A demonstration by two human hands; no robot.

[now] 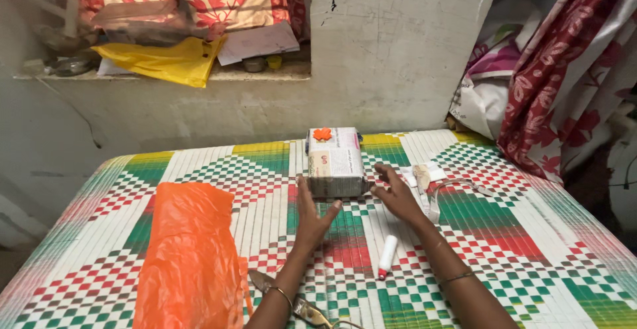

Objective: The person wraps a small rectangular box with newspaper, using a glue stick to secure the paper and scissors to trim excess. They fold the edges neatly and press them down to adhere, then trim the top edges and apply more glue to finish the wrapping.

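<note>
- We count two hands: our left hand and our right hand.
- We see one wrapped box with one orange bow on top.
- We see one orange plastic bag and one yellow plastic bag.
- We see one white glue stick.
- We see one pair of scissors.
- We see one woven mat.
- We see one bangle on each wrist, two in all.

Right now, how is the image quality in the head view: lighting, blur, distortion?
Head view: light is dim and even, with soft shadows under the left hand and right hand; the wrapped box and glue stick are fairly sharp; the mat's edges bow from wide-angle distortion; the wall shelf looks dark.
</note>
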